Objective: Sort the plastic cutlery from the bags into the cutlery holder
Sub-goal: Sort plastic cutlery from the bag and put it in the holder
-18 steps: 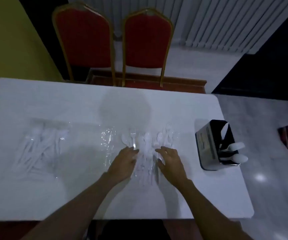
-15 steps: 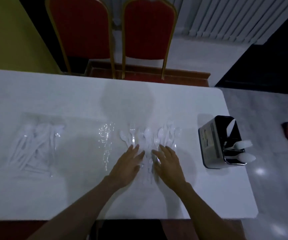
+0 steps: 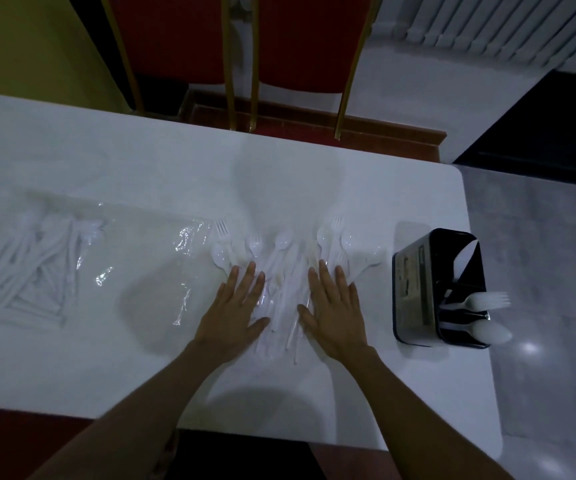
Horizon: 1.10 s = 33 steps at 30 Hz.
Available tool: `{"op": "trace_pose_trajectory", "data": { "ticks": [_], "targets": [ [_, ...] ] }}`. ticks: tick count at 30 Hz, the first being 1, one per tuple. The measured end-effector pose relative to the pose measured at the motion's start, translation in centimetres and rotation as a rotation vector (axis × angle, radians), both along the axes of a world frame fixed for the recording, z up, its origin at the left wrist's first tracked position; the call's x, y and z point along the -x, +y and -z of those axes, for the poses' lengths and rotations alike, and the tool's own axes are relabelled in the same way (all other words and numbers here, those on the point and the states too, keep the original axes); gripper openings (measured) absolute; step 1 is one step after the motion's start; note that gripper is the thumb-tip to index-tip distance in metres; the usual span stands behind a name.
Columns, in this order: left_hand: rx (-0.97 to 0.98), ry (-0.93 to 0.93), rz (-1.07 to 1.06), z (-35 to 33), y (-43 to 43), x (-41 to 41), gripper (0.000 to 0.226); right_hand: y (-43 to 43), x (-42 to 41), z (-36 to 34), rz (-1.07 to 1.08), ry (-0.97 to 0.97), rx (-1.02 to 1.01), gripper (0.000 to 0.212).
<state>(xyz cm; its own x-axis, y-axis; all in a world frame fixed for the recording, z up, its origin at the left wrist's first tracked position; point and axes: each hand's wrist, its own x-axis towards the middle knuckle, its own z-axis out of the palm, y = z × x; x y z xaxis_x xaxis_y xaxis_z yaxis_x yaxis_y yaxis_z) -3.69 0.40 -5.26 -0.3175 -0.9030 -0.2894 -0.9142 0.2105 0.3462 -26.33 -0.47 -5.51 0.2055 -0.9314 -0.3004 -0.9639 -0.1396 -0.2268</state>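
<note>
Head view shows the left hand (image 3: 236, 311) and right hand (image 3: 335, 311) lying flat, fingers spread, gripping nothing, on the loose cutlery (image 3: 290, 265) fanned over an opened bag (image 3: 189, 244) at mid-table. To do this step well, I judge they should spread the pieces into one layer so forks and spoons part cleanly. The cutlery holder (image 3: 435, 289) stands near the table's (image 3: 314, 181) right edge, already holding a fork and spoon, so carries should stay short; a second bag (image 3: 33, 265) waits well apart at left.
</note>
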Motion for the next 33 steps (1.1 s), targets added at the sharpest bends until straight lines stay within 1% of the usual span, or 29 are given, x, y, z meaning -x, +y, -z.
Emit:
{"op": "trace_pose_trajectory", "data": {
  "ticks": [3, 5, 6, 8, 10, 11, 12, 14, 17, 19, 20, 24, 26, 29, 31, 33],
  "targets": [
    [0.003, 0.064, -0.055, -0.6, 0.8, 0.1, 0.075, 0.5, 0.7, -0.2, 0.028, -0.029, -0.014, 0.076],
    [0.104, 0.074, -0.081, -1.3, 0.7, 0.6, 0.062, 0.6, 0.6, -0.5, 0.041, -0.037, 0.063, 0.071],
    [0.179, 0.077, -0.076, -1.6, 0.4, 1.0, 0.052, 0.5, 0.2, -0.8, 0.067, -0.06, 0.143, 0.065],
    [0.289, 0.111, -0.051, -2.1, -0.2, 2.3, 0.034, 0.2, -0.7, -1.3, 0.11, -0.117, 0.286, 0.045],
    [0.215, 0.164, -0.046, -2.8, -0.8, 3.6, 0.03, -0.3, -1.5, -1.3, 0.103, -0.138, 0.346, 0.025],
    [0.129, 0.169, -0.064, -2.7, -1.0, 4.1, 0.033, -0.4, -1.9, -1.3, 0.097, -0.12, 0.34, 0.022],
    [0.071, 0.155, -0.096, -2.3, -1.1, 4.3, 0.036, -0.5, -2.0, -1.1, 0.104, -0.096, 0.32, 0.023],
    [0.019, 0.16, -0.187, -1.8, -1.1, 4.2, 0.038, -0.6, -2.0, -0.7, 0.162, -0.054, 0.284, 0.028],
    [0.008, 0.23, -0.269, -2.0, -1.0, 3.4, 0.022, -0.4, -1.7, -0.7, 0.225, -0.031, 0.27, 0.029],
    [-0.005, 0.242, -0.308, -2.4, -0.8, 2.6, 0.009, 0.0, -1.5, -1.4, 0.248, -0.063, 0.265, 0.027],
    [-0.018, 0.235, -0.332, -2.5, -0.8, 2.2, 0.006, 0.3, -1.5, -1.7, 0.278, -0.087, 0.241, 0.028],
    [-0.032, 0.248, -0.36, -2.8, -1.1, 1.6, 0.008, 0.8, -2.1, -2.4, 0.402, -0.115, 0.085, 0.037],
    [-0.024, 0.294, -0.346, -3.0, -1.2, 2.2, 0.01, 0.7, -2.5, -2.5, 0.453, -0.15, 0.03, 0.033],
    [-0.017, 0.33, -0.339, -3.0, -1.5, 3.5, 0.023, 0.0, -2.8, -2.8, 0.525, -0.201, -0.03, 0.03],
    [-0.061, 0.262, -0.33, -2.9, -1.8, 4.0, 0.03, -0.6, -2.6, -3.0, 0.567, -0.254, -0.038, 0.029],
    [-0.104, 0.18, -0.289, -2.5, -1.9, 4.4, 0.029, -1.1, -2.2, -3.4, 0.639, -0.305, -0.038, 0.024]
  ]
}}
